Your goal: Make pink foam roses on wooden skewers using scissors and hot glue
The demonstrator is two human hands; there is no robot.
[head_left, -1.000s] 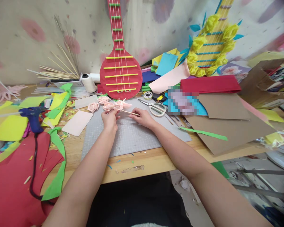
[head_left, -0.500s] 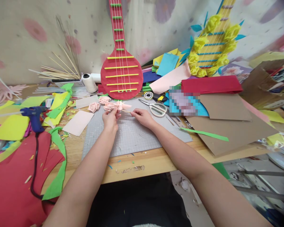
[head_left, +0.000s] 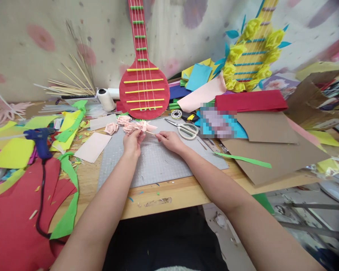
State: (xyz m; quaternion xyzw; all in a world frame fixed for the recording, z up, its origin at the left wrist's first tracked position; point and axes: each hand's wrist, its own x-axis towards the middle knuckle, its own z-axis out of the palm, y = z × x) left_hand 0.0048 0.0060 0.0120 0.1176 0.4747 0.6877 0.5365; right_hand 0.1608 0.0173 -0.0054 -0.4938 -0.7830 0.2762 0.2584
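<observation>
Over the grey cutting mat, my left hand is closed on a pale pink crepe-paper flower. My right hand pinches the thin wooden stick that runs into this flower from the right. Finished-looking pink paper roses lie just left of my left hand, at the mat's far edge. White-handled scissors rest on the mat beyond my right hand. Behind the hands stands a red paper lute shape with yellow bars and white strings.
A blue glue gun with its cord lies at left among paper scraps. Brown cardboard covers the right side of the table. A white thread spool and a yellow flowered instrument stand at the back.
The whole view has shifted very slightly. Both hands keep their hold on the flower and stick, with hardly any visible movement.
</observation>
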